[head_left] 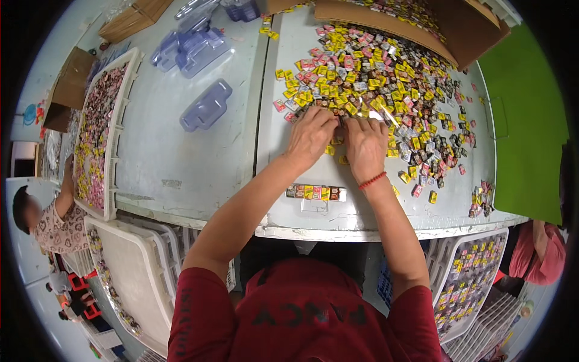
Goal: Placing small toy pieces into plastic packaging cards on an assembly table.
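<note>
A wide heap of small block-shaped packets (368, 78) in yellow, pink, black and white spreads over the table. At its near edge my left hand (310, 139) and my right hand (367, 145) lie close together, fingers bent down and drawn in among the packets. What the fingertips hold is hidden beneath them. A red beaded bracelet (373, 180) circles my right wrist. Nearer to me, a straight row of packets (316, 192) sits side by side at a clear plastic piece (314, 206), close to the table's front edge.
An open cardboard box (464, 36) stands behind the heap. Bluish clear plastic trays (206, 105) lie at the left. A white crate (111, 145) of packets is beyond them, near another person (57, 220). Stacked crates (467, 283) flank me below the table; a green surface (525, 127) borders the right.
</note>
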`<state>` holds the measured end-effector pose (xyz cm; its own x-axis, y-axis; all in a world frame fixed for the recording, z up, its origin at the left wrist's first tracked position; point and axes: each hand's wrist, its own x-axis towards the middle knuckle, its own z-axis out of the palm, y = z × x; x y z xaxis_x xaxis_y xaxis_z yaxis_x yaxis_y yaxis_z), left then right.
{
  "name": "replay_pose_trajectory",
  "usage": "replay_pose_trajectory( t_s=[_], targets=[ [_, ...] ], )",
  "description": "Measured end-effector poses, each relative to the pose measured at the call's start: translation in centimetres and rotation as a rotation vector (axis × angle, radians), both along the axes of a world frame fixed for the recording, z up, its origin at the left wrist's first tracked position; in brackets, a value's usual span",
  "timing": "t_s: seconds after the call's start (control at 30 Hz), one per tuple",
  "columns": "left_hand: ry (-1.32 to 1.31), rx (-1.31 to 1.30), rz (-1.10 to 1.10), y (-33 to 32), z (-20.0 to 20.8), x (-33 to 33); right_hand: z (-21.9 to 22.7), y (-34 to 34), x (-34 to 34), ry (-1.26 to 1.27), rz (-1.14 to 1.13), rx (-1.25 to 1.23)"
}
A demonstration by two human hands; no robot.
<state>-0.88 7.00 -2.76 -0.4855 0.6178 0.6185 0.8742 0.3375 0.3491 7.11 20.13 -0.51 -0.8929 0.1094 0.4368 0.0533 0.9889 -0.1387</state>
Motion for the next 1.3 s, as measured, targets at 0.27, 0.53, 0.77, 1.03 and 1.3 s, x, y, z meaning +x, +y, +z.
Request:
replay_pose_trajectory(
  t_s=[0.27, 0.53, 0.77, 1.03, 1.3],
  targets=[
    [-0.026, 0.043, 0.083, 1.4, -0.1, 0.8, -0.3, 0.6, 2.4, -0.007, -0.008, 0.086],
    [-0.188, 0.104, 0.181, -4.7, 1.8, 1.5, 1.7, -0.6, 1.5, 0.124, 0.109, -0.374],
    [-0.266, -0.095, 0.277, -10.4, 1.6, 3.4, 0.2, -5.8, -1.2, 0.031, 0.19, -0.233],
    [-0.25, -0.034, 0.094, -11.0, 0.7, 2.0, 1.2, -3.8, -2.7, 0.022, 0.244, -0.296],
    [-0.348, -0.122, 0.02, -11.0, 2.1, 1.4, -0.3, -4.5, -5.0, -0.051, 0.207, -0.058]
  ],
)
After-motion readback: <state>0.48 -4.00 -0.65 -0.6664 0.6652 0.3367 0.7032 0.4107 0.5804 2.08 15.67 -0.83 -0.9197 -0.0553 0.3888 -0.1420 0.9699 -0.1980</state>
